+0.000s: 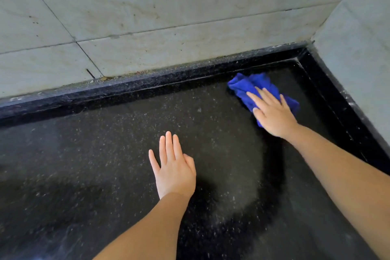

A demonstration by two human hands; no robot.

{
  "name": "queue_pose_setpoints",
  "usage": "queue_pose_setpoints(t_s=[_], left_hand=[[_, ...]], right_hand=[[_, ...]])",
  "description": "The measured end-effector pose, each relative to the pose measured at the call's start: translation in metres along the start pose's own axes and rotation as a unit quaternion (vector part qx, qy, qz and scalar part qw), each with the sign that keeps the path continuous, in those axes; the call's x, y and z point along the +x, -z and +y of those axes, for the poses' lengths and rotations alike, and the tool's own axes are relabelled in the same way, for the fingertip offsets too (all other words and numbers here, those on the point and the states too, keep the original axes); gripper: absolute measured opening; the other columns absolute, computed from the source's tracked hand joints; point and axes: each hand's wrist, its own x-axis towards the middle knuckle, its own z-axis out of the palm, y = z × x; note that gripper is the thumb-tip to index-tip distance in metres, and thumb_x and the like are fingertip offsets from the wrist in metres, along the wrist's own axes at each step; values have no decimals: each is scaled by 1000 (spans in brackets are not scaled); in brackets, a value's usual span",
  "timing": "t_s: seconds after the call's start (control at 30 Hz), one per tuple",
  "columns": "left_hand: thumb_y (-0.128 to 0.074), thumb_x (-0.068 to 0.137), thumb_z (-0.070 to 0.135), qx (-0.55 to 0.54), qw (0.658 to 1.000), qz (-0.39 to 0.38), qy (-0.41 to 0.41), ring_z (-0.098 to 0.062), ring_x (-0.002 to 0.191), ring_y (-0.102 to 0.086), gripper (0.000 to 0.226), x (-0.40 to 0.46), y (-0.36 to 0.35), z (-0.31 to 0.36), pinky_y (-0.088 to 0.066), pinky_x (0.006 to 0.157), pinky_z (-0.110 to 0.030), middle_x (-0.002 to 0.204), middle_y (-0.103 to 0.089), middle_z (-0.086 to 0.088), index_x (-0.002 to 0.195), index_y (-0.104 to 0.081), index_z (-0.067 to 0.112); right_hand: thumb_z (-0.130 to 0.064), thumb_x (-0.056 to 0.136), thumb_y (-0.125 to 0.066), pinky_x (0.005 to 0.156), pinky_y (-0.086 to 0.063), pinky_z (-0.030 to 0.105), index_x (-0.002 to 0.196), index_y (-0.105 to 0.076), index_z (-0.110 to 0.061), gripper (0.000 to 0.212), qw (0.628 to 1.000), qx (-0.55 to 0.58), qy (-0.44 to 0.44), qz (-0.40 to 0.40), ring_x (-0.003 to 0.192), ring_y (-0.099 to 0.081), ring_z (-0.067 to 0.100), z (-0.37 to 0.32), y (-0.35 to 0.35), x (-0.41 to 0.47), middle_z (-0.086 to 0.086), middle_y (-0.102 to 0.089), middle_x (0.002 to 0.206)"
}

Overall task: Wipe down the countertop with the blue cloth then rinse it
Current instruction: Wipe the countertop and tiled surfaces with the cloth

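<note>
A crumpled blue cloth (252, 85) lies on the black speckled countertop (105, 154) near its back right corner. My right hand (272, 112) presses flat on the cloth with straight, spread fingers, covering its near half. My left hand (174, 167) hovers or rests flat over the middle of the countertop with straight fingers and holds nothing. A darker wet arc curves across the stone between my two hands.
A raised black stone lip (147, 84) runs along the back and the right side (346, 107) of the countertop. Pale tiled walls (168, 17) rise behind it and to the right, meeting in the corner. Grit lies along the back lip.
</note>
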Motion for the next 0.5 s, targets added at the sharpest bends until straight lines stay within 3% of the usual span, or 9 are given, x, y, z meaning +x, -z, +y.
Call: queue_pose_setpoints(t_s=[0.1,0.2,0.27,0.37,0.43,0.5], left_hand=[[6,85,35,-2,1000,4,0,-17,145,1,69,1,1,0,6,113,-44,158,-6,0,148,-12,14],[7,84,35,-15,1000,3,-3,-17,145,3,70,1,3,0,9,113,-44,158,-3,0,149,-10,15],[7,84,35,-19,1000,-3,-1,-17,145,4,69,1,3,0,10,113,-43,158,-2,0,149,-9,15],[-10,92,31,-19,1000,-10,12,-16,145,3,59,1,5,-1,6,114,-44,158,-4,0,149,-11,14],[-21,96,29,-23,999,-23,14,-15,144,9,58,1,5,1,8,115,-43,158,3,1,149,-4,14],[-23,97,28,-34,999,-14,17,-15,144,8,57,0,6,1,8,115,-43,158,3,2,149,-6,15]], right_hand=[[-29,98,-27,117,-2,49,148,-17,-32,51,981,64,-185,14,145,-2,13,30,6,10,-6,-7,158],[-28,98,-27,115,-2,53,148,-17,-30,52,956,109,-270,45,145,-3,16,-9,-2,-13,-3,-8,158],[-30,94,-28,112,-11,56,146,-26,-30,52,976,71,-196,64,144,-16,20,-58,-17,-51,0,-20,156],[-33,86,-31,110,-21,54,140,-38,-30,54,997,6,34,72,138,-31,20,-123,-43,-128,-1,-37,149],[-33,87,-35,110,-16,49,138,-38,-34,52,979,-1,203,9,139,-26,15,-114,-39,-140,-7,-33,151],[-31,86,-36,110,-19,47,136,-40,-33,51,970,-34,239,-2,138,-31,15,-64,-28,-105,-6,-36,149]])
